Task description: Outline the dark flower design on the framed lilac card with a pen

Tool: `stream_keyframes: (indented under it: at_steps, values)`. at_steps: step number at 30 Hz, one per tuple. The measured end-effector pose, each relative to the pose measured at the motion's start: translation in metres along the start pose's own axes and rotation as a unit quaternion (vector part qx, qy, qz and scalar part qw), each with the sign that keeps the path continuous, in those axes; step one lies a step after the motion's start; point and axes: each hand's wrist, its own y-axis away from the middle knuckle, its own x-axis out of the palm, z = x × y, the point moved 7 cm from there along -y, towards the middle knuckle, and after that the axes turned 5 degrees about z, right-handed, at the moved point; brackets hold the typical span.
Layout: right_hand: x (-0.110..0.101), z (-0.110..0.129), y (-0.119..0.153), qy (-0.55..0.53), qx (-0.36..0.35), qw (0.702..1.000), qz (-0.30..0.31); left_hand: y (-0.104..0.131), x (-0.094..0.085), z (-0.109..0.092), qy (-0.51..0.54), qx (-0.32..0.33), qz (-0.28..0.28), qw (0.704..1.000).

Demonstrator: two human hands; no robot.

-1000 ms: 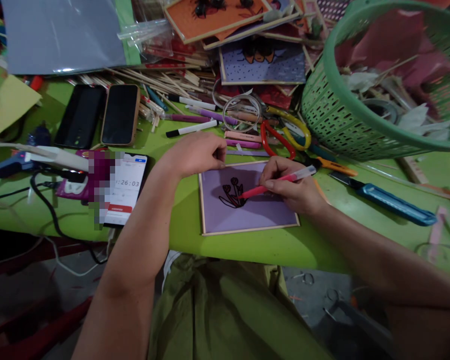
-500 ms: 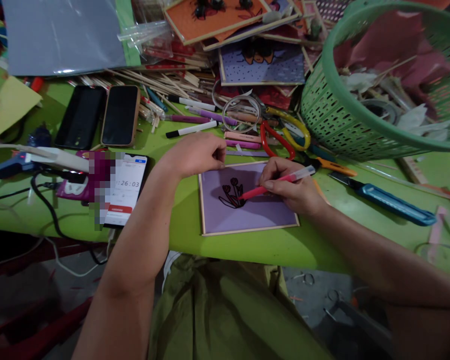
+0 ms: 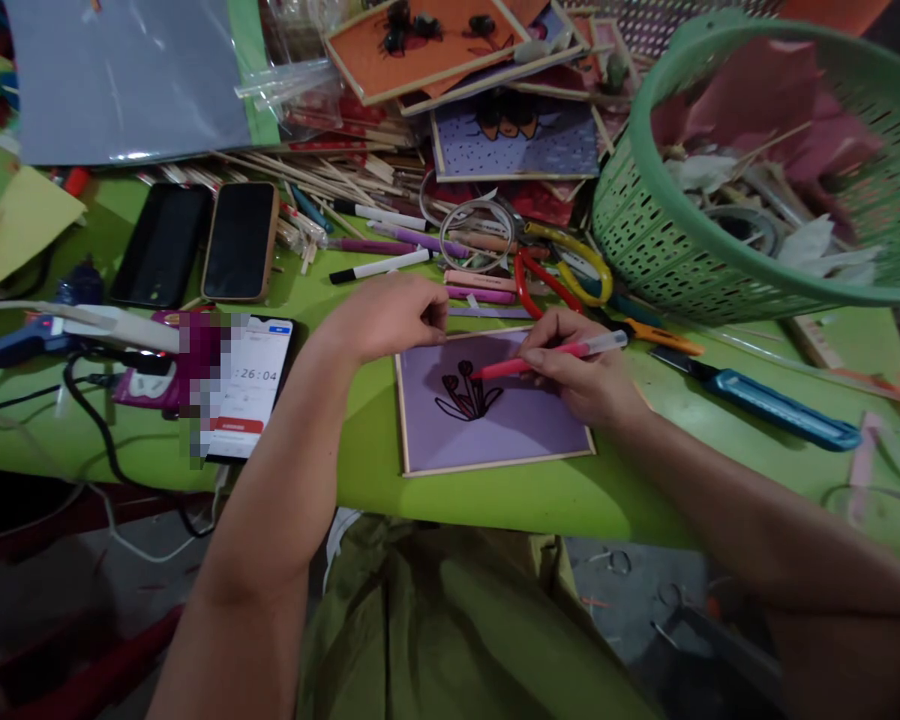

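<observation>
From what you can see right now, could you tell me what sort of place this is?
Most likely a handicraft work table: the right hand draws with a pink pen on a framed purple card, with similar finished cards and a glue gun nearby.

I am looking down at my right hand (image 3: 581, 375), which is gripping a pink marker (image 3: 547, 358) with its tip resting beside the black flower drawing (image 3: 466, 395) on the purple framed card (image 3: 495, 425). My left hand (image 3: 390, 315) is pinning the card's top left corner against the green table (image 3: 495, 495). A phone (image 3: 249, 385) is lying to the left, a green basket (image 3: 690, 250) is standing at the upper right.
</observation>
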Motion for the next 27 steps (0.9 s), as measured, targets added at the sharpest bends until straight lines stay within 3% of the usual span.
stream_keyframes:
  at_steps: [27]
  values:
    - [0.0031,0.0073,-0.0001,0.031,0.004,0.999,0.037,0.0022,-0.0013,-0.0022,0.004,-0.004,0.001,1.000]
